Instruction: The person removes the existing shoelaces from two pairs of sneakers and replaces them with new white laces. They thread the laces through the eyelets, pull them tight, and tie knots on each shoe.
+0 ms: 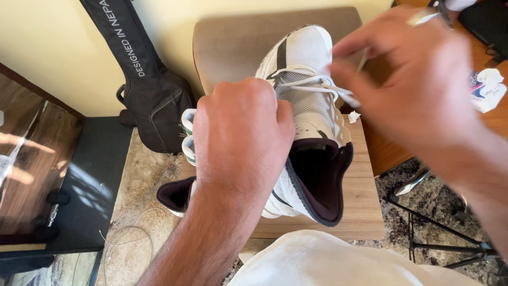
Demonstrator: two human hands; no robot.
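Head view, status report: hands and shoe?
Left hand grips white shoe, held upright. Right hand, blurred, pinches white lace. Second shoe behind left hand; nothing blocking.

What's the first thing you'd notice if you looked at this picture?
The white mesh sneaker in the middle grabs the eye, tipped up with its dark opening facing the camera. The left hand grips its side, while the blurred right hand pinches a white shoelace near the toe end. Behind, a black guitar bag leans on the yellow wall, and a second sneaker peeks out beneath the left arm.
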